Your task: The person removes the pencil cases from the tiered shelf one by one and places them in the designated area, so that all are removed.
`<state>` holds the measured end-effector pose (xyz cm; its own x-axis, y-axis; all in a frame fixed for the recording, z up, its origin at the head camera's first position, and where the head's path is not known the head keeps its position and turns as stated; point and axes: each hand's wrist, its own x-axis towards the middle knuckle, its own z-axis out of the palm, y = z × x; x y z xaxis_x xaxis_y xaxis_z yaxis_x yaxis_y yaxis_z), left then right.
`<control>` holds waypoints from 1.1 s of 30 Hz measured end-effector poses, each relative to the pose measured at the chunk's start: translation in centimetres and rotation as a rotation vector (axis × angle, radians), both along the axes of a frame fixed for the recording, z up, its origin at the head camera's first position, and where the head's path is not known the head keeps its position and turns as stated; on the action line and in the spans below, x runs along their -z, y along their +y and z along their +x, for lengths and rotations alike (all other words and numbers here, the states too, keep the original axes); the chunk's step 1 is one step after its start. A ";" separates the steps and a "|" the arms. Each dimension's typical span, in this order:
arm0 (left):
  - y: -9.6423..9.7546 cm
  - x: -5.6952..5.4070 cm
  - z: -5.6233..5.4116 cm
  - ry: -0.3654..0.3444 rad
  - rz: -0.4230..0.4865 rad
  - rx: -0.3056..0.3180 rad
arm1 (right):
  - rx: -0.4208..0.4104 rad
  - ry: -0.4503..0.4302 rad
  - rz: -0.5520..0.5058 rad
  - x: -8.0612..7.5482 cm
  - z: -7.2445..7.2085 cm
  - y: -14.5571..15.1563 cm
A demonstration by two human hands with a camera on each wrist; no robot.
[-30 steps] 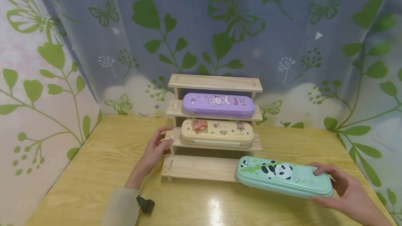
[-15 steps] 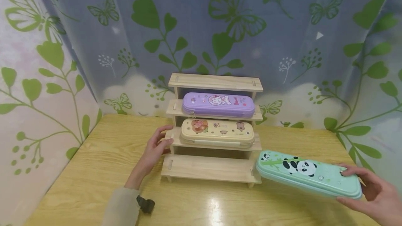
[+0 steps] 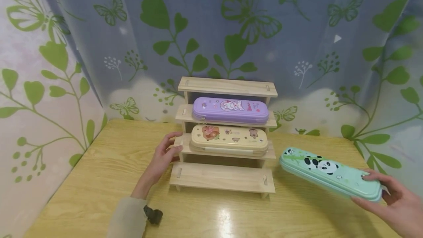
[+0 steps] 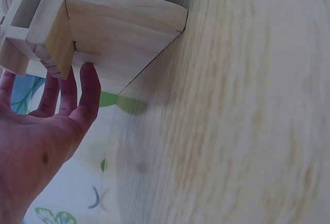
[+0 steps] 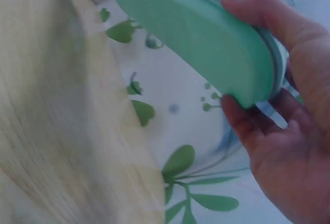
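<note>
A mint-green pencil case [image 3: 353,180] with panda pictures hangs tilted above the table, right of a stepped wooden rack [image 3: 221,177]. My right hand [image 3: 398,203] grips its right end; in the right wrist view, the thumb and fingers hold the rounded end of the case [image 5: 201,33]. At the rack's left side, my left hand [image 3: 162,160] holds the end of the second step from the bottom; in the left wrist view its fingers [image 4: 88,92] touch the wood. A purple pencil case [image 3: 230,110] lies on an upper step, and a cream one [image 3: 228,139] below it.
The wood-grain table [image 3: 99,168] ends at a patterned cloth [image 3: 198,21] behind and at both sides. A black strap piece [image 3: 153,215] sits at my left wrist. The rack's top and bottom steps are bare.
My right hand has carried the mint-green pencil case off the bottom step, to the right and slightly back. The left hand stays on the rack.
</note>
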<state>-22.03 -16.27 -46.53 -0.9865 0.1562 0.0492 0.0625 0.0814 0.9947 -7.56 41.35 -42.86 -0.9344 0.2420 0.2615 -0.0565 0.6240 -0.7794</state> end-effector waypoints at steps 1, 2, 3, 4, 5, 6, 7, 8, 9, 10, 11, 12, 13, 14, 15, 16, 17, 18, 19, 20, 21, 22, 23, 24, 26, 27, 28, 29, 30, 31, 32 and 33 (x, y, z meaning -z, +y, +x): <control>0.0 0.0 0.0 0.002 0.000 -0.001 | 0.028 -0.030 -0.008 0.0 -0.1 -0.2; 0.0 0.0 0.0 0.004 -0.001 -0.003 | 0.043 -0.045 -0.025 -0.1 -0.3 -0.5; 0.0 0.1 0.0 0.006 -0.001 -0.005 | 0.059 -0.046 -0.032 -0.1 -0.5 -0.7; 0.0 0.1 -0.1 0.008 0.000 -0.006 | 0.070 -0.041 -0.039 -0.2 -0.7 -1.0; 0.0 0.1 -0.1 0.010 0.002 -0.006 | 0.077 -0.031 -0.039 -0.1 -1.0 -1.3; 0.0 0.1 -0.1 0.013 0.003 -0.007 | 0.087 -0.022 -0.049 -0.1 -1.2 -1.6; 0.0 0.1 -0.1 0.014 0.004 -0.007 | 0.096 -0.014 -0.057 0.0 -1.4 -1.9; 0.0 0.1 -0.1 0.015 0.005 -0.005 | 0.107 -0.001 -0.062 0.1 -1.6 -2.2; 0.0 0.1 0.0 0.015 0.006 -0.002 | 0.118 0.011 -0.063 0.2 -1.9 -2.5; 0.0 0.1 0.0 0.014 0.007 0.001 | 0.134 0.011 -0.065 0.3 -2.1 -2.8; 0.0 0.1 0.1 0.016 0.005 0.001 | 0.152 0.007 -0.064 0.5 -2.2 -3.0; 0.0 0.0 0.1 0.017 0.001 0.001 | 0.172 0.009 -0.068 0.5 -2.5 -3.3; 0.0 0.0 0.1 0.017 0.000 0.001 | 0.193 0.011 -0.062 0.6 -2.8 -3.5; 0.0 0.0 0.1 0.017 -0.002 0.000 | 0.214 0.017 -0.055 0.6 -3.0 -3.7; 0.0 0.0 0.1 0.018 -0.005 0.000 | 0.227 0.029 -0.048 0.6 -3.3 -3.9; 0.0 0.0 0.1 0.018 -0.009 -0.001 | 0.238 0.037 -0.040 0.7 -3.6 -4.1; 0.0 0.1 0.1 0.019 -0.012 -0.002 | 0.244 0.044 -0.033 0.7 -3.8 -4.3; 0.0 0.1 0.1 0.017 -0.011 -0.002 | 0.251 0.050 -0.024 0.7 -4.0 -4.5; 0.0 0.1 0.0 0.016 -0.009 -0.002 | 0.252 0.043 -0.015 0.7 -4.2 -4.7; 0.0 0.1 0.0 0.014 -0.008 -0.002 | 0.252 0.029 -0.005 0.8 -4.3 -4.8; 0.1 0.2 0.0 0.013 -0.008 -0.002 | 0.252 0.011 0.004 0.8 -4.3 -5.0; 0.1 0.2 0.0 0.013 -0.007 -0.003 | 0.261 -0.012 0.011 0.9 -4.4 -5.2; 0.1 0.2 0.0 0.014 -0.005 -0.004 | 0.274 -0.031 0.014 1.0 -4.5 -5.5; 0.1 0.2 0.0 0.013 -0.003 -0.004 | 0.288 -0.046 0.015 1.0 -4.6 -5.7; 0.2 0.2 0.0 0.014 0.001 -0.003 | 0.316 -0.056 0.012 1.1 -4.9 -6.1; 0.2 0.2 0.0 0.014 0.002 -0.003 | 0.329 -0.050 0.012 1.1 -5.1 -6.4; 0.2 0.2 0.0 0.015 0.002 -0.003 | 0.339 -0.043 0.016 1.2 -5.2 -6.6; 0.2 0.2 0.0 0.016 0.002 -0.005 | 0.341 -0.031 0.025 1.2 -5.4 -6.8; 0.2 0.2 0.0 0.015 0.003 -0.006 | 0.339 -0.027 0.045 1.2 -5.5 -7.1; 0.2 0.2 0.0 0.015 0.002 -0.008 | 0.332 -0.023 0.065 1.3 -5.7 -7.3; 0.2 0.2 0.0 0.014 0.000 -0.010 | 0.324 -0.029 0.088 1.4 -5.7 -7.5; 0.1 0.2 0.0 0.013 -0.002 -0.013 | 0.311 -0.037 0.111 1.5 -5.8 -7.7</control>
